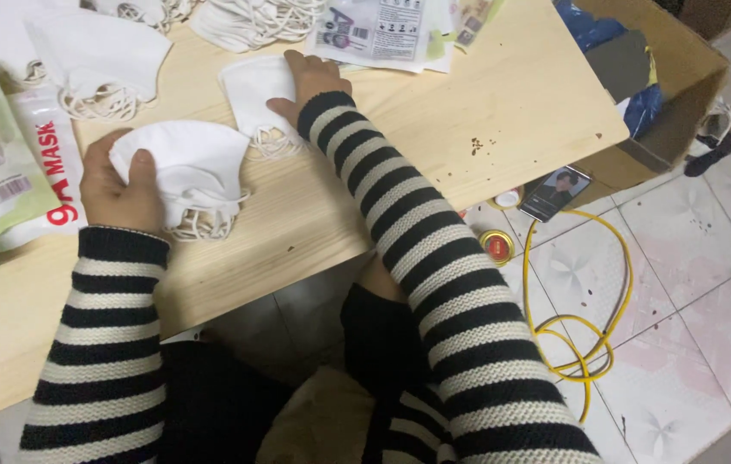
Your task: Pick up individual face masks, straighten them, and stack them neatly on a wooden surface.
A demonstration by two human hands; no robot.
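Observation:
My left hand (118, 185) grips a small stack of folded white face masks (195, 167) at its left end, on the pale wooden table (503, 103); their ear loops hang out at the front. My right hand (312, 79) lies flat on another white folded mask (252, 88) farther back, fingers spread over its right edge. Both sleeves are black-and-cream striped.
More white masks (99, 60) and a heap of ear loops (253, 19) lie at the back. Printed plastic packets (13, 172) sit at the left, others (382, 30) at the back. An open cardboard box (666, 77), a phone (554, 191), a small round tin (497, 247) and a yellow cable (589, 335) lie on the tiled floor, right.

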